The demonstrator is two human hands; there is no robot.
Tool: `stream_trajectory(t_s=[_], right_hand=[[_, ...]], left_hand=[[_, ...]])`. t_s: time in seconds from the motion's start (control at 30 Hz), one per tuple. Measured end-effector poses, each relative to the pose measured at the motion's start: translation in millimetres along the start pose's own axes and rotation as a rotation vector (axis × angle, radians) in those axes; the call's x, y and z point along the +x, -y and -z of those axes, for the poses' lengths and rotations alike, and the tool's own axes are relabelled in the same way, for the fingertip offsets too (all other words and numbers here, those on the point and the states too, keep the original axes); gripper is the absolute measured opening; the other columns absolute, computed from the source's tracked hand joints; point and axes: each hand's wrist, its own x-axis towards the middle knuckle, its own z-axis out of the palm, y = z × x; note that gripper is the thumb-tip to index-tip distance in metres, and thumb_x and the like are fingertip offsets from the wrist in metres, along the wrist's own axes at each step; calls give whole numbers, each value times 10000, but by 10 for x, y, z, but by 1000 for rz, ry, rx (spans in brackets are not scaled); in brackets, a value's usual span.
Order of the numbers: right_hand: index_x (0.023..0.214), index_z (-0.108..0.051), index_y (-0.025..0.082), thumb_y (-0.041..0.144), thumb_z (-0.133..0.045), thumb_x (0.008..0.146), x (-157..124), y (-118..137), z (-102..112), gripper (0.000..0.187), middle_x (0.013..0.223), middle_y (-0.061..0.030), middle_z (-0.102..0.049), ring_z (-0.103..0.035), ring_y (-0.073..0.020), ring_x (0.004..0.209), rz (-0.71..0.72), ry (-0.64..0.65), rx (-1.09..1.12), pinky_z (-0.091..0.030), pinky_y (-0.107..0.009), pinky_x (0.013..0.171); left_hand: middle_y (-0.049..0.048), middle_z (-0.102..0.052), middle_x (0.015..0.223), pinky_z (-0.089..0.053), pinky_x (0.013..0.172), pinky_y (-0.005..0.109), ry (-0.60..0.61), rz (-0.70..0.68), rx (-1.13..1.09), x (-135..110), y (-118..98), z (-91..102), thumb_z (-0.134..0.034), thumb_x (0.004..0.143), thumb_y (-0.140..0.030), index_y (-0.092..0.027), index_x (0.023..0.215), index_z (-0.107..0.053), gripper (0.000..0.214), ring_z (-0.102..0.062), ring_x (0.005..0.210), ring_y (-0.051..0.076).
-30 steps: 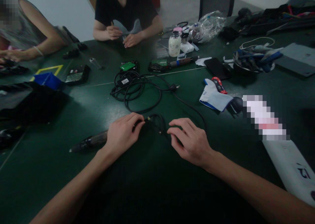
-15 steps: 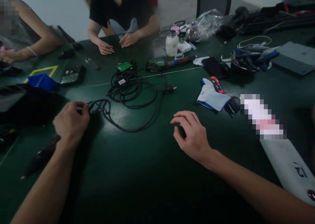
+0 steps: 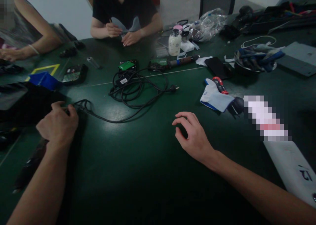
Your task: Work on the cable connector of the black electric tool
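Observation:
My left hand [image 3: 58, 124] is closed on the end of a thin black cable [image 3: 118, 119] at the left of the dark green table [image 3: 138, 172]. The cable runs right from my fingers and curves up into a coil of black cord [image 3: 134, 85] with a plug [image 3: 174, 87]. A dark pen-shaped tool [image 3: 28, 167] lies under my left forearm. My right hand [image 3: 191, 136] hovers just above the table right of centre, fingers loosely curled and apart, holding nothing.
Two other people sit at the far side with hands on the table. A green circuit board [image 3: 126, 66], a white bottle [image 3: 174, 42], a white glove [image 3: 214, 98] with a red-handled tool [image 3: 219, 85], a black phone [image 3: 217, 68] and a blue bin [image 3: 44, 80] lie around.
My left hand has dragged the cable end from the table's centre far to the left, straightening the cable. My right hand let go and stays right of centre.

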Motion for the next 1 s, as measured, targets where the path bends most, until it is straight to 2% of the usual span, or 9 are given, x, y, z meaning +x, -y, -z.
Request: stream_trajectory(t_s=[0.13,0.2,0.33,0.47,0.57,0.67,0.77,0.87,1.0], right_hand=[[1106,-651,205,73,-581,970,6,7,2,202,1309,-125,-577,-577,-306,1248,-7,18,-3,-541,-524,1020],[1103,-649,197,70,-582,970,12,11,-2,195,1303,-126,-578,-579,-299,1237,-8,22,-11,-539,-510,1020],[1112,-644,201,60,-578,966,27,11,-13,214,1290,-123,-586,-585,-299,1225,6,21,-9,-539,-512,1020],[1116,-644,210,53,-569,959,42,7,-12,235,1263,-120,-603,-601,-302,1209,23,-4,21,-548,-520,1013],[1125,-642,216,52,-553,965,44,11,1,246,1229,-112,-619,-611,-297,1189,30,-52,36,-545,-519,1012],[1135,-638,221,53,-539,973,38,18,16,253,1202,-106,-636,-624,-290,1152,38,-98,48,-554,-502,970],[1128,-636,222,47,-537,968,29,20,26,257,1166,-98,-648,-634,-279,1115,46,-137,61,-558,-478,927],[1106,-636,221,40,-530,963,28,13,25,255,1134,-89,-655,-640,-270,1101,34,-160,78,-557,-458,912],[1065,-636,225,37,-518,960,38,1,20,246,1105,-82,-661,-647,-262,1078,30,-149,89,-547,-446,912]], left_hand=[[140,-676,1201,-324,766,343,-35,-169,125,-63,-95,18,-271,1005,-644,-141,1414,-539,702,-573,930,285],[152,-682,1210,-324,748,338,-44,-191,177,-97,-138,48,-252,1008,-659,-134,1406,-548,722,-580,919,287],[115,-696,1060,-303,684,296,62,-274,175,-214,-300,207,-201,1018,-721,-193,1375,-594,748,-582,854,275],[112,-663,837,-334,673,304,180,-418,183,-440,-594,419,-127,1031,-725,-160,1195,-689,814,-593,748,278],[110,-669,801,-353,668,327,228,-546,139,-688,-869,517,-147,1045,-705,-202,1047,-742,779,-610,693,273],[92,-671,757,-340,622,326,256,-673,78,-1065,-1176,580,-210,1062,-681,-239,944,-740,701,-610,641,265],[78,-659,720,-351,623,334,116,-914,-133,-1573,-1451,654,-363,1078,-605,-229,831,-688,555,-622,661,260],[46,-648,715,-391,666,347,-16,-1176,-279,-2034,-1605,723,-489,1078,-460,-223,820,-645,384,-625,722,231],[23,-618,724,-385,663,378,-146,-1321,-293,-2274,-1625,753,-556,1056,-393,-221,832,-607,287,-578,709,213]])
